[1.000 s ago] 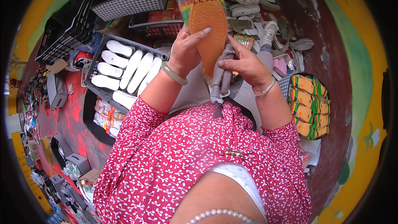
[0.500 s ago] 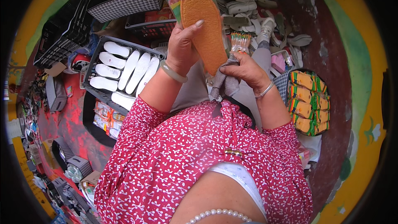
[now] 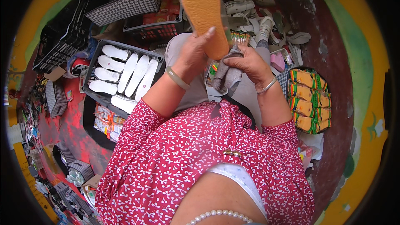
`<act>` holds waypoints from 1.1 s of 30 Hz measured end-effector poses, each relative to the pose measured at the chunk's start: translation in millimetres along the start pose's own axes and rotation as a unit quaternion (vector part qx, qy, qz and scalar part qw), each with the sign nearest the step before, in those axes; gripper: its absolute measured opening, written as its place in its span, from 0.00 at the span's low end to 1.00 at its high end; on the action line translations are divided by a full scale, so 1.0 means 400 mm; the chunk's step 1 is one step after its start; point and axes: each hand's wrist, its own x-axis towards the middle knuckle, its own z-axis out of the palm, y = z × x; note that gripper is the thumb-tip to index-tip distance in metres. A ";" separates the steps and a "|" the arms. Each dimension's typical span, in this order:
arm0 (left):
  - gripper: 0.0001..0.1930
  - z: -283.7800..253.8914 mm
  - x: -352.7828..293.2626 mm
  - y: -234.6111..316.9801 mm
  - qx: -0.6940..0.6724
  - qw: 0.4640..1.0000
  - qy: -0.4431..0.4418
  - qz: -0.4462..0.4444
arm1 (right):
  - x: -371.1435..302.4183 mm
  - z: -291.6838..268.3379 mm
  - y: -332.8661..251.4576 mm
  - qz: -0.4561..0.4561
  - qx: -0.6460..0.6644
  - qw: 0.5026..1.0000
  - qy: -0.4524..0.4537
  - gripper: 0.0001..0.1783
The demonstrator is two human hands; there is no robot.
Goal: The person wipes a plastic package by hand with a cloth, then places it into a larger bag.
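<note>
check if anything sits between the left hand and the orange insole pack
Nothing visible does: the left hand grips the orange insole pack directly. The grey cloth is in the right hand, beside the pack's lower end; whether cloth and pack touch is unclear.

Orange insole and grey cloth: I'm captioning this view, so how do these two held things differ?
Colour: the orange insole is orange, the grey cloth grey.
Shape: the insole is long and flat with a rounded outline; the cloth is bunched in folds.
Position: the insole runs up past the picture's top edge from the left hand, while the cloth hangs below the right hand.
Shared: each is held in one hand.
</note>
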 end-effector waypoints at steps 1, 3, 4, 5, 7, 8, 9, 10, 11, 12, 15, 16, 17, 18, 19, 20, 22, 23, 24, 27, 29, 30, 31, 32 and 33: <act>0.20 -0.015 0.012 0.011 -0.013 1.000 -0.001 0.016 | -0.007 0.001 0.008 -0.001 0.026 1.000 0.011 0.13; 0.22 -0.033 0.026 0.048 -0.059 0.997 -0.031 0.036 | -0.021 -0.008 0.034 0.008 0.082 0.996 0.017 0.15; 0.23 -0.038 0.027 0.062 -0.075 0.996 -0.019 0.039 | -0.029 -0.013 0.039 0.013 0.094 0.995 0.019 0.15; 0.23 -0.042 0.028 0.073 -0.090 0.995 -0.007 0.043 | -0.036 -0.016 0.041 0.019 0.105 0.994 0.021 0.15; 0.23 -0.057 0.029 0.082 -0.089 0.995 0.000 0.047 | -0.040 -0.038 0.048 0.016 0.131 0.991 0.017 0.17; 0.23 -0.060 0.026 0.079 -0.094 0.994 0.004 0.047 | -0.039 -0.049 0.046 0.015 0.190 0.982 0.005 0.17; 0.23 -0.059 0.021 0.075 -0.099 0.994 0.009 0.048 | -0.037 -0.056 0.041 0.014 0.248 0.969 -0.008 0.18; 0.23 -0.058 0.018 0.068 -0.107 0.993 0.011 0.047 | -0.040 -0.063 0.035 0.013 0.303 0.953 -0.017 0.18; 0.23 -0.057 0.015 0.063 -0.099 0.994 0.007 0.046 | -0.042 -0.079 0.048 -0.024 0.315 0.948 -0.030 0.25; 0.23 -0.055 0.012 0.059 -0.091 0.995 0.003 0.046 | -0.041 -0.083 0.053 -0.032 0.322 0.945 -0.040 0.26; 0.22 -0.045 0.012 0.051 -0.050 0.997 -0.006 0.060 | -0.048 -0.084 0.033 -0.085 0.312 0.941 -0.101 0.34; 0.21 -0.042 0.009 0.051 -0.032 0.997 -0.006 0.068 | -0.051 -0.076 0.018 -0.097 0.305 0.942 -0.098 0.32; 0.20 -0.039 0.007 0.047 -0.026 0.997 -0.008 0.075 | -0.054 -0.068 0.005 -0.109 0.298 0.944 -0.095 0.30; 0.18 -0.037 0.007 0.041 -0.019 0.996 -0.010 0.082 | -0.056 -0.059 -0.008 -0.120 0.291 0.945 -0.091 0.29; 0.17 -0.032 0.006 0.033 -0.012 0.996 -0.013 0.088 | -0.054 -0.047 -0.021 -0.115 0.282 0.951 -0.057 0.28; 0.16 -0.024 0.002 0.024 0.011 0.996 -0.011 0.091 | -0.046 -0.038 -0.020 -0.103 0.256 0.960 -0.048 0.28; 0.15 -0.007 -0.007 0.003 0.053 0.994 -0.007 0.098 | -0.031 -0.024 -0.021 -0.077 0.203 0.976 -0.029 0.28; 0.15 -0.007 -0.009 -0.007 0.086 0.990 -0.019 0.107 | -0.037 -0.017 -0.034 -0.023 0.149 0.988 -0.035 0.24; 0.16 0.000 -0.014 -0.012 0.091 0.990 -0.024 0.108 | -0.031 -0.013 -0.027 -0.008 0.132 0.991 -0.031 0.23; 0.17 0.012 -0.020 -0.014 0.086 0.991 -0.038 0.096 | -0.015 0.006 -0.006 0.008 0.127 0.992 -0.014 0.16; 0.17 0.012 -0.020 -0.011 0.053 0.995 -0.044 0.072 | -0.015 0.022 -0.002 -0.001 0.147 0.989 0.027 0.16; 0.17 0.011 -0.020 -0.006 0.048 0.996 -0.049 0.059 | -0.014 0.026 -0.002 -0.005 0.157 0.986 0.047 0.16; 0.16 0.010 -0.019 0.000 0.043 0.997 -0.054 0.046 | -0.017 0.022 -0.006 -0.003 0.140 0.989 0.040 0.16; 0.16 0.006 -0.018 0.006 0.037 0.997 -0.059 0.033 | -0.024 0.013 -0.014 -0.001 0.122 0.992 0.033 0.16; 0.16 -0.003 -0.016 0.008 0.025 0.998 -0.051 0.028 | -0.029 0.002 -0.019 0.002 0.104 0.994 0.026 0.15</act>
